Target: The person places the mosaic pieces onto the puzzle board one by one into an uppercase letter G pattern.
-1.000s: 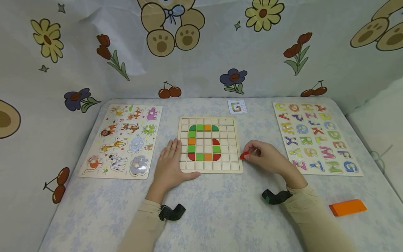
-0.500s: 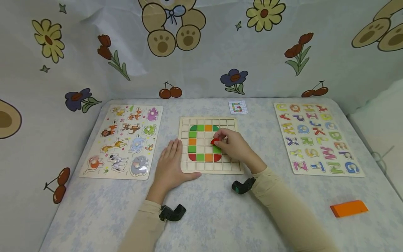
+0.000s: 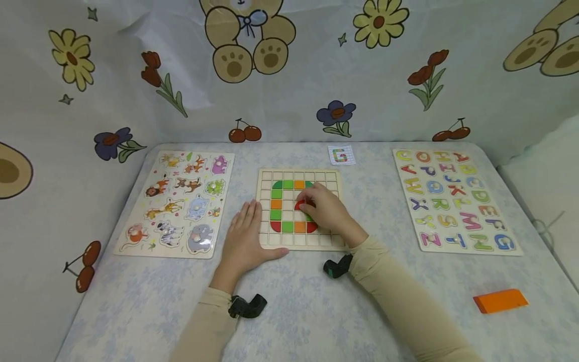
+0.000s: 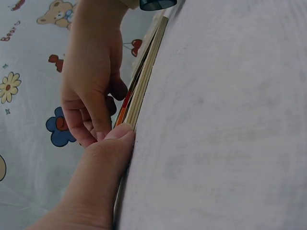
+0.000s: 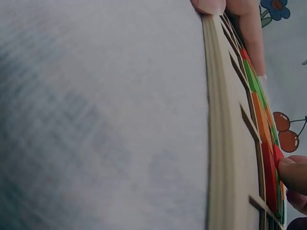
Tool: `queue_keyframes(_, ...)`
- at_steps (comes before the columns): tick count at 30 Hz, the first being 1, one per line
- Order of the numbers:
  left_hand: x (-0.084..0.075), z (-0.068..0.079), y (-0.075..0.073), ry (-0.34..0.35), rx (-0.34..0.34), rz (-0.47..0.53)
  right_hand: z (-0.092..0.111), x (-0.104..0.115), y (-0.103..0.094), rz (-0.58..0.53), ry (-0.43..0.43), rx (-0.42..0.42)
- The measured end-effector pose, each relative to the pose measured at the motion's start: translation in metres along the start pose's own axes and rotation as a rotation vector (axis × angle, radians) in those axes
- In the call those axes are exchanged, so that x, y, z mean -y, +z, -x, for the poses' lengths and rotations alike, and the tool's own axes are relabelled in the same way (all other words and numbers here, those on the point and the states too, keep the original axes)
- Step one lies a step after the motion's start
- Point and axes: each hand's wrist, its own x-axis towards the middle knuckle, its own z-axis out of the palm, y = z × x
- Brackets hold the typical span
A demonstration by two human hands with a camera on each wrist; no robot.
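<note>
A wooden grid board (image 3: 267, 241) lies in the middle of the table, with red, green and orange tiles set in a curved outline. My right hand (image 3: 329, 210) is over its right half, thumb and fingertips pinching a small red tile (image 3: 298, 205) at an inner square. The hand hides the tiles under it. In the right wrist view that red tile (image 5: 278, 154) is right at the fingertips, low over the grid. My left hand (image 3: 244, 234) rests along the board's left edge with straight fingers, its thumb (image 4: 120, 136) against the near edge.
A small pattern card (image 3: 342, 155) lies behind the board. An animal puzzle (image 3: 181, 201) is at the left and a letter puzzle (image 3: 457, 201) at the right. An orange block (image 3: 500, 301) sits at the front right. A printed cloth hangs behind.
My right hand has carried the red tile from beside the board's right edge leftward over the grid, down to an inner square. The left hand has stayed in place.
</note>
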Motion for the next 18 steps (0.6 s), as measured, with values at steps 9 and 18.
queue_keyframes(9, 0.002, 0.001, 0.001, -0.004, 0.006, -0.004, 0.014, 0.001, 0.004, 0.022, -0.064, -0.037)
queue_keyframes(18, 0.002, 0.002, 0.001, 0.000, -0.008, 0.000, 0.047, 0.011, -0.002, 0.131, -0.055, -0.156)
